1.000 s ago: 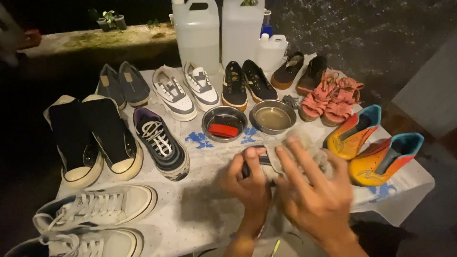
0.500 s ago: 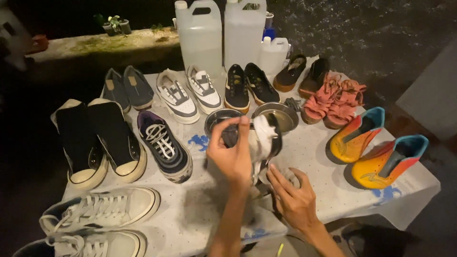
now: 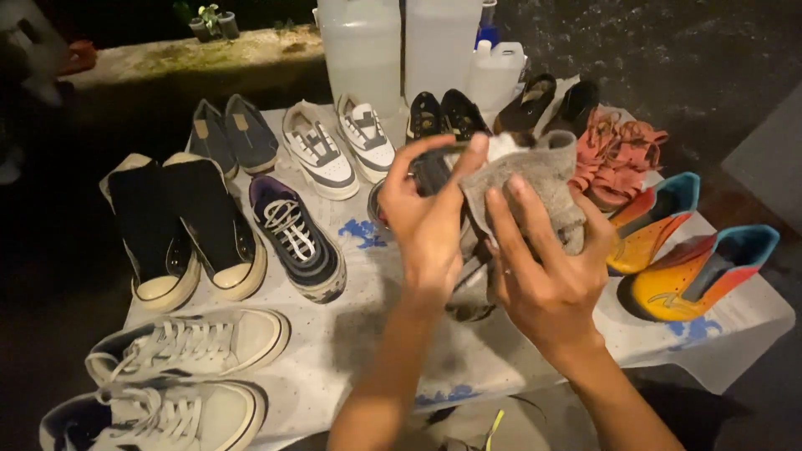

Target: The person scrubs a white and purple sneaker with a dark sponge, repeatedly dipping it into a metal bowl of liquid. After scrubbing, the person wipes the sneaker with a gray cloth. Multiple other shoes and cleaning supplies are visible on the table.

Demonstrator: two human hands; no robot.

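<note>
Both my hands are raised above the table and grip a grey cloth (image 3: 535, 179) together. My left hand (image 3: 430, 221) pinches its left edge with thumb and fingers. My right hand (image 3: 543, 267) presses the cloth from below and the right, fingers spread over it. The cloth and hands hide the two metal bowls; only a bowl's rim (image 3: 376, 200) peeks out to the left of my left hand. A dark shoe with white laces (image 3: 296, 234) lies just left of my hands on the white printed table cover (image 3: 368, 334).
Pairs of shoes ring the table: black high-tops (image 3: 188, 225), white sneakers (image 3: 338, 146), grey lace-ups (image 3: 180, 376), orange and blue boots (image 3: 685, 250), pink sandals (image 3: 622, 154). Large clear jugs (image 3: 401, 42) stand at the back edge. Dark ground surrounds the table.
The cloth rose from the table surface to mid-air above the bowls. My right hand came up from the table and joined my left hand on the cloth.
</note>
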